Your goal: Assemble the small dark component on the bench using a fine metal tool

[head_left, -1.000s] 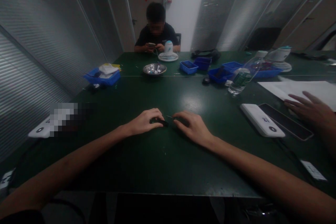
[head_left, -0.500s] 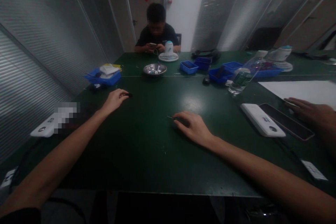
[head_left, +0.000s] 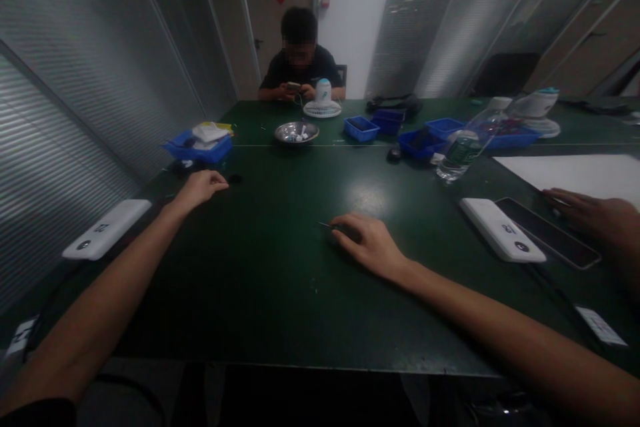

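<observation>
My left hand (head_left: 201,188) hovers at or just over the dark green table, its thumb and fingers slightly apart and nothing seen in them. Just beyond its fingertips lies a small dark round piece (head_left: 235,179), too blurred to name. My right hand (head_left: 367,240) rests on the table near the middle, fingers curled round a thin needle-like tool (head_left: 324,224). Only the tool's fine tip sticks out to the left; its handle is hidden in my palm.
A metal bowl (head_left: 296,133) with small white pieces stands ahead, near blue trays (head_left: 361,129) and a fan (head_left: 323,101). White power banks (head_left: 107,229) lie at both sides. A bottle (head_left: 460,153) and another person's hand (head_left: 595,213) are at right; a person sits opposite.
My left hand has let go of the small dark piece and drawn back to the left, leaving it on the table. My right hand has stayed in place.
</observation>
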`<action>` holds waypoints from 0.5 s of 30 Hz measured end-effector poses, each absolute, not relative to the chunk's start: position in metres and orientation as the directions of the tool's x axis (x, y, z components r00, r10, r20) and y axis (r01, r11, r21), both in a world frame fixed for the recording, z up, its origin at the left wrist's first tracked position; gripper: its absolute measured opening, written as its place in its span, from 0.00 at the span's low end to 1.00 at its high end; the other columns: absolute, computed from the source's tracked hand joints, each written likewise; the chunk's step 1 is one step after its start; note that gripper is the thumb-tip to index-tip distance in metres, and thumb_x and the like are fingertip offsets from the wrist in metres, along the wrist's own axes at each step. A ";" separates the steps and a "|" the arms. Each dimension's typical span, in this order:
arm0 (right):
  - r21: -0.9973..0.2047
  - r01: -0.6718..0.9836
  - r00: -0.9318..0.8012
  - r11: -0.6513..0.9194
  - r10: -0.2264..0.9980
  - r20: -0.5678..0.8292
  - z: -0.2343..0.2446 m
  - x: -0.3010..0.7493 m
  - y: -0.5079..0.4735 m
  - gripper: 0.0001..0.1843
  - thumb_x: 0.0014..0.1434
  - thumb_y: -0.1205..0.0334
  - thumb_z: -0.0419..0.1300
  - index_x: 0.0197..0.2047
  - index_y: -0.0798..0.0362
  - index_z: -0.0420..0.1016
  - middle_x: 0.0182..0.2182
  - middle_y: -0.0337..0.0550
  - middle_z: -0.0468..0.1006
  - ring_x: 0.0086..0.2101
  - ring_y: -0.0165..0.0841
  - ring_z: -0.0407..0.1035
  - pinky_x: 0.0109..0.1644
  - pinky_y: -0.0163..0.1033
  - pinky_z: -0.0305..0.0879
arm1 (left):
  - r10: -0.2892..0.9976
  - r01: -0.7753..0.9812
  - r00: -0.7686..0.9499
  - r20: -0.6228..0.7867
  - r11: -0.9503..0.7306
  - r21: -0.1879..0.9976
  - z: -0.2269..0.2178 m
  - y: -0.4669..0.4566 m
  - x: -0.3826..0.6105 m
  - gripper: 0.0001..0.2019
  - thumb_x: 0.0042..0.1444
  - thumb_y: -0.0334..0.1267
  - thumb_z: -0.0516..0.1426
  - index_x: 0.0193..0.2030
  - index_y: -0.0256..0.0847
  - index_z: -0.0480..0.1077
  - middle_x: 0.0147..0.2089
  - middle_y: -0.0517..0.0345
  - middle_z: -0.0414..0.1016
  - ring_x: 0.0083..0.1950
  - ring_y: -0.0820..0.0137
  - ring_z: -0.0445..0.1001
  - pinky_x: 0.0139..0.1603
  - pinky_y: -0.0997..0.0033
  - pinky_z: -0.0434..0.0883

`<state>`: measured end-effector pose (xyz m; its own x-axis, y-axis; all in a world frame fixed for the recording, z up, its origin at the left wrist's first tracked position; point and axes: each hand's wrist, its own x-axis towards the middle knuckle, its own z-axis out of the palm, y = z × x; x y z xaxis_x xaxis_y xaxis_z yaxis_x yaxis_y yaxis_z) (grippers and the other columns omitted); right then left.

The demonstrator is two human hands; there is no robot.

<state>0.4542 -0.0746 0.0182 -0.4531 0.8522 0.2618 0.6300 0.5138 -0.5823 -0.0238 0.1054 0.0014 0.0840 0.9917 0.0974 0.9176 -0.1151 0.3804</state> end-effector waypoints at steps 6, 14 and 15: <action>-0.575 0.634 -0.459 0.517 0.850 0.259 0.019 0.454 -0.075 0.16 0.72 0.53 0.55 0.56 0.50 0.76 0.46 0.45 0.78 0.36 0.33 0.72 0.39 0.40 0.68 | 0.966 0.923 0.136 0.219 -0.204 0.327 0.003 0.096 -0.016 0.10 0.59 0.46 0.60 0.37 0.41 0.74 0.40 0.48 0.78 0.42 0.57 0.77 0.44 0.61 0.70; -0.563 0.628 -0.466 0.538 0.839 0.282 0.012 0.455 -0.071 0.15 0.71 0.54 0.56 0.55 0.50 0.76 0.45 0.44 0.79 0.35 0.32 0.72 0.39 0.40 0.67 | 0.934 0.853 0.011 0.357 -0.195 0.485 0.005 0.089 0.002 0.11 0.58 0.46 0.61 0.41 0.41 0.76 0.38 0.53 0.80 0.38 0.62 0.78 0.40 0.66 0.72; -0.564 0.624 -0.468 0.541 0.837 0.284 0.012 0.455 -0.071 0.15 0.71 0.54 0.56 0.55 0.50 0.76 0.45 0.44 0.78 0.35 0.32 0.72 0.40 0.40 0.67 | 0.939 0.830 -0.005 0.345 -0.189 0.524 0.006 0.089 0.005 0.11 0.58 0.44 0.60 0.42 0.40 0.76 0.37 0.53 0.81 0.38 0.62 0.79 0.40 0.66 0.73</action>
